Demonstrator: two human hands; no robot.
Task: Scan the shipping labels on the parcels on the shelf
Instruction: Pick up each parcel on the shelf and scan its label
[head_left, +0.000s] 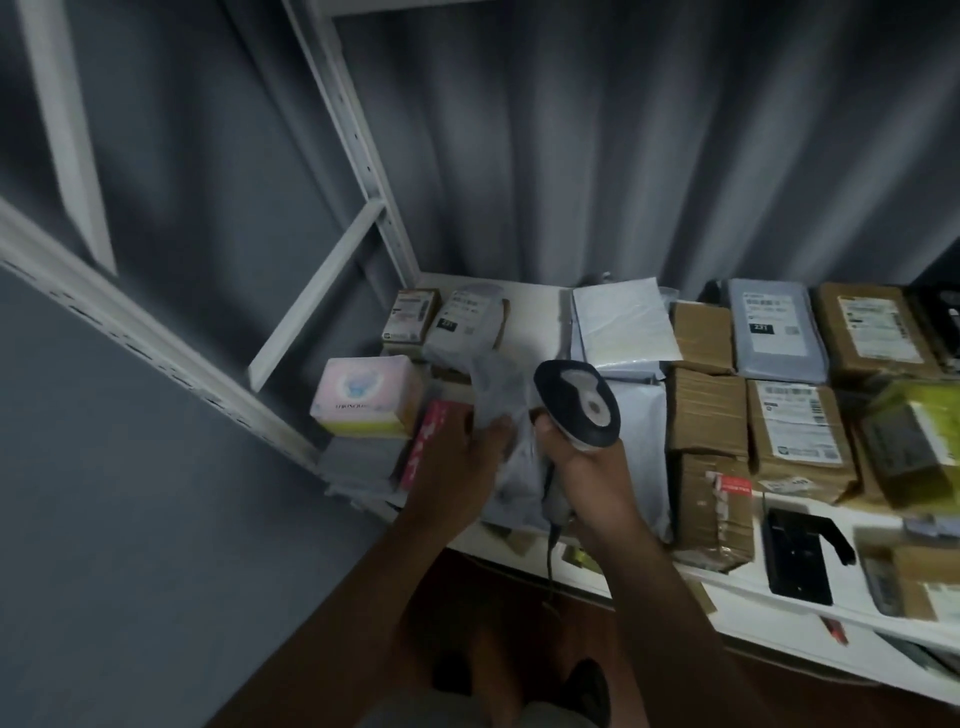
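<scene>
My right hand (587, 467) grips the handle of a black and grey barcode scanner (579, 402), its head raised over the shelf and its cable hanging below. My left hand (460, 462) holds a crumpled grey poly mailer (498, 395) just left of the scanner. Further back lie a small labelled brown box (413, 314) and a grey labelled mailer (467, 317). To the right are a white mailer (623, 322), brown cardboard parcels (706, 415), a labelled grey bag (774, 327) and labelled boxes (797, 436).
The white shelf board (540, 299) sits in a white metal rack whose upright (358, 140) stands at the back left. A pink box (366, 397) stands on the left end. A black holder (795, 551) lies at the front right. Grey curtain hangs behind.
</scene>
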